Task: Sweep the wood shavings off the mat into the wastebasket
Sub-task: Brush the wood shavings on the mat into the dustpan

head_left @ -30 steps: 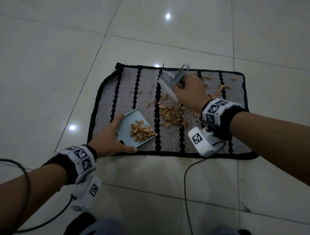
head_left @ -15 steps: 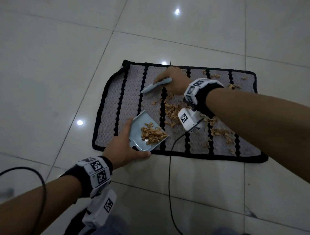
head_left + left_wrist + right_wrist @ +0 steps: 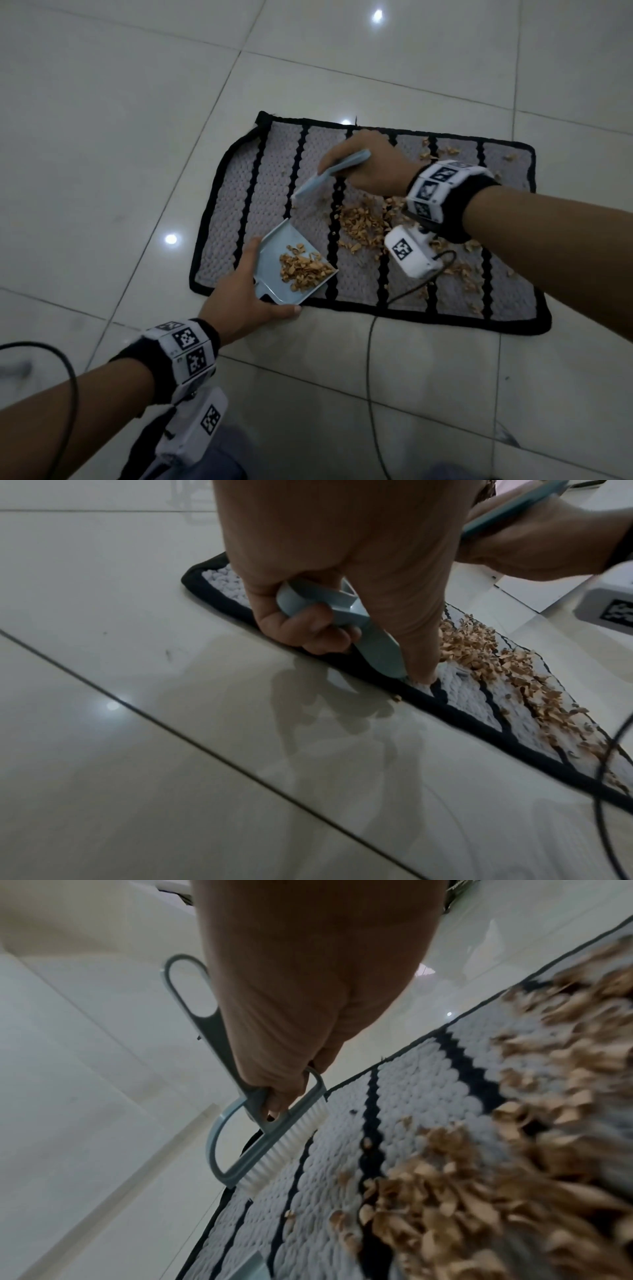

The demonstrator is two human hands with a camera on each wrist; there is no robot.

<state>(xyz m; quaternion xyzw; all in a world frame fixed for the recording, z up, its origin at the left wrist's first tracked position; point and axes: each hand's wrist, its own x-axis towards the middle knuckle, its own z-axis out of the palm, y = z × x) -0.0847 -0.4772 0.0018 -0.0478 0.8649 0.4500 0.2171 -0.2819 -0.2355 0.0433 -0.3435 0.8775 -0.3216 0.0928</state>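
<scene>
**Part swept, most shavings still on the mat**

Head view: the left hand (image 3: 239,294) holds the dustpan (image 3: 291,263) at the mat's (image 3: 274,164) near edge, with a small heap of shavings already in it. The right hand (image 3: 370,168) grips the brush (image 3: 329,174) further up the mat. A larger pile of shavings (image 3: 363,226) and scattered bits to the right remain. No wastebasket shows.

Left wrist view: fingers curl round the dustpan handle (image 3: 318,601), thumb pressing down beside it.

Right wrist view: fingers wrap the brush's handle (image 3: 219,1031), with the bristles (image 3: 287,1139) just over the mat, I judge. Sweeping and emptying remain.
</scene>
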